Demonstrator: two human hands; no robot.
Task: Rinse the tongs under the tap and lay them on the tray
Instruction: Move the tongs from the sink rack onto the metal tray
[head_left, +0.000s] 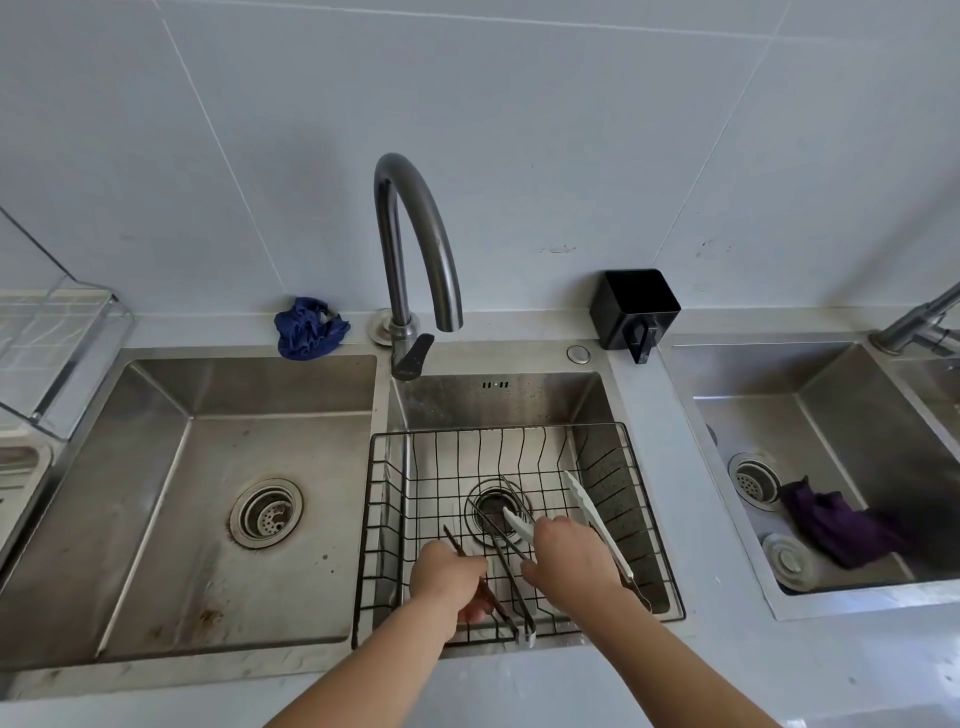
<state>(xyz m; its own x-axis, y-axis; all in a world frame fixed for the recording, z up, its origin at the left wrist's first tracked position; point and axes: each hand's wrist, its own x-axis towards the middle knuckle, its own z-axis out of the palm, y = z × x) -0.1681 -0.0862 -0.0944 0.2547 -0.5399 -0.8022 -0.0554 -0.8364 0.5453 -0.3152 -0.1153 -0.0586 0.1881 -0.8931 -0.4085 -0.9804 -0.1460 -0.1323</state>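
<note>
Head view: the middle sink held a wire basket, with the tap spout at 12 o'clock, well beyond both hands and dry as far as could be seen. The tongs lay splayed in the basket's right half, white tips toward 11 o'clock, hinge toward 5. The right hand sat on them, fingers curled round the nearer arm, so it seemed the closer hand for the lift. The left hand, at 9 o'clock, gripped thin dark sticks.
</note>
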